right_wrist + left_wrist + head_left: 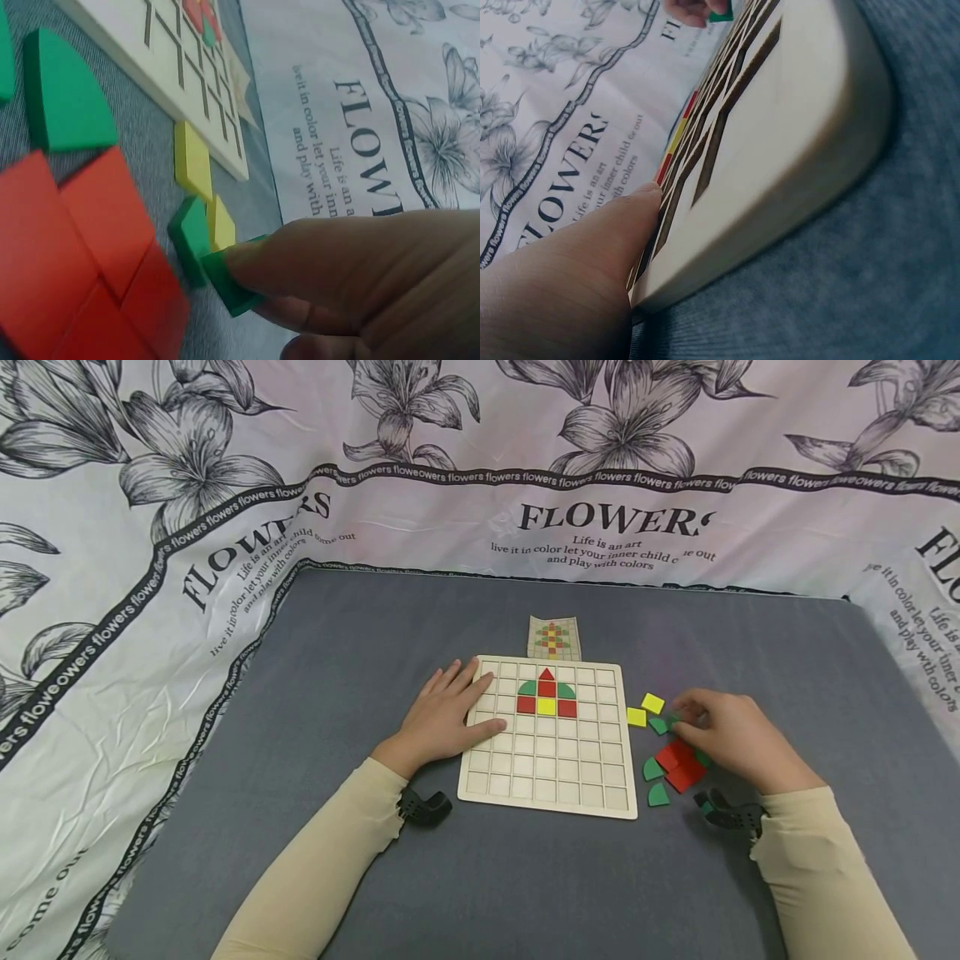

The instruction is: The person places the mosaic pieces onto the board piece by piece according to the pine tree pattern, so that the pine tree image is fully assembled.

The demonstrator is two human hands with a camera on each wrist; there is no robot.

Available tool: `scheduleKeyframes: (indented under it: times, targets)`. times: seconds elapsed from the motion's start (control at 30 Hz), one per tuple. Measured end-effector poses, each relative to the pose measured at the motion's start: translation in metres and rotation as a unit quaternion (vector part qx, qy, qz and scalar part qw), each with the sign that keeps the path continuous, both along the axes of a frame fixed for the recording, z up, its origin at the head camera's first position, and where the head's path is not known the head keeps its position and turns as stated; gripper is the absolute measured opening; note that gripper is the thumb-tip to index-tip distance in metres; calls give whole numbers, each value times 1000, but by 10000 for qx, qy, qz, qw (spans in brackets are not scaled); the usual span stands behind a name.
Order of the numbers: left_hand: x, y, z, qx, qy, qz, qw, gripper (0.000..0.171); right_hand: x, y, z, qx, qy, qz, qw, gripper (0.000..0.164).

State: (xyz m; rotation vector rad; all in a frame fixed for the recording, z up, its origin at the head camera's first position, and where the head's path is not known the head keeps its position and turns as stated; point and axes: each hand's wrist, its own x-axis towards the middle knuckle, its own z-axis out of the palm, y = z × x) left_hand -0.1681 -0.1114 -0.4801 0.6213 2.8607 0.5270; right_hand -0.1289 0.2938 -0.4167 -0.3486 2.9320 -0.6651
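A green piece (229, 286) was pinched between the thumb and fingers of the right hand (727, 731), to the right of a grid board (545, 768). Near it, two yellow pieces (653, 702), a cluster of red pieces (681, 766) and loose green pieces (657, 794) were scattered. Red, green and yellow squares and shapes (547, 688) were set in the board's upper cells. The board's left side was touched by the left hand (442, 717), its fingers spread, nothing gripped. Beyond the board, a picture card (537, 646) was laid on the grey table (337, 693).
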Motion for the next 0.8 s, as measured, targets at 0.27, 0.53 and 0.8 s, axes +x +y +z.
scheduleKeyframes:
  times: [0.27,0.53,0.8]
  targets:
    - [0,-1,0,25,-36,9,10000,89,-7,-17,5,-213,-34,-20,9998,12]
    - [0,0,2,28,-60,-15,10000,88,-15,-35,5,-273,-70,73,9996,16]
    - [0,-1,2,70,-38,-31,10000,88,-24,-54,6,-327,-193,204,9991,18]
